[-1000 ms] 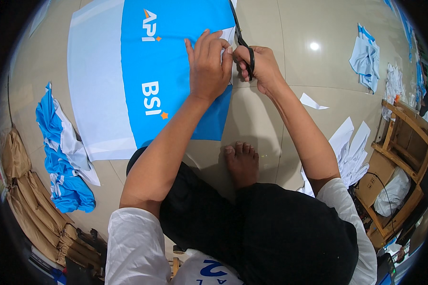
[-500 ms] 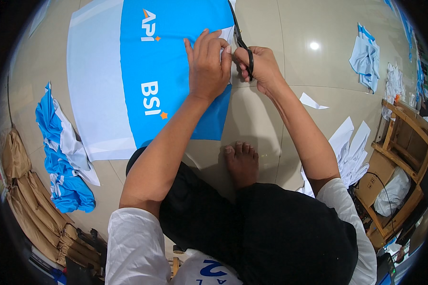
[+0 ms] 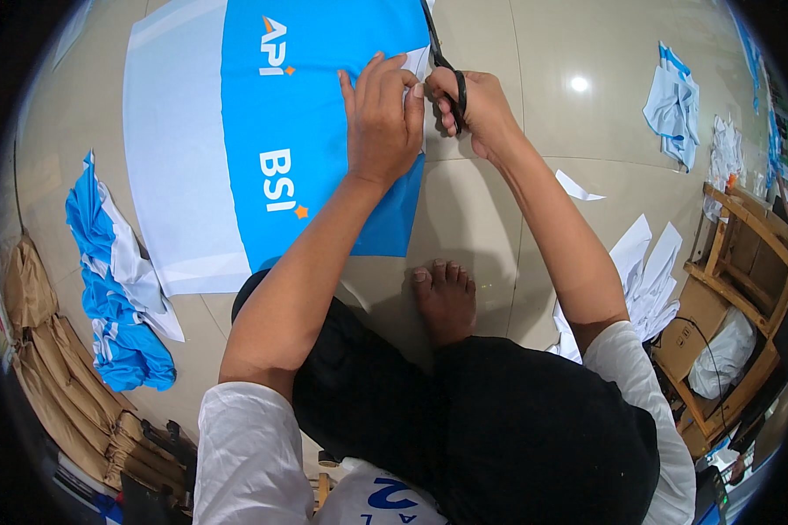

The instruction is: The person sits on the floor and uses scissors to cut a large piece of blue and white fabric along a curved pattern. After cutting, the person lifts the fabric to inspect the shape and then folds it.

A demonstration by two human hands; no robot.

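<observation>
Blue-and-white fabric panel (image 3: 320, 114) lies flat on the tiled floor (image 3: 552, 114), upper centre-left of view, white band to the left, printed blue part to the right. Left hand (image 3: 383, 127) rests on the blue part near its right edge: outer fingers spread over the cloth, thumb and forefinger brought together at the edge, beside a small white patch. Whether they nip any cloth – cannot tell.

Right hand (image 3: 474, 109) grips black scissors (image 3: 440, 59), fingers curled around the handle loops. Blades point away from the person, along the panel's right edge; blade opening not readable.

Surroundings: bare foot (image 3: 446, 302) on the tiles below the panel. Crumpled blue-and-white cloth (image 3: 103, 289) to the left, well apart. To the right – small white scrap (image 3: 578, 186), white cut pieces (image 3: 652, 284) beside the right forearm, pale blue-trimmed cloth (image 3: 671, 109) farther off, wooden frame (image 3: 766, 319) at the rim.
</observation>
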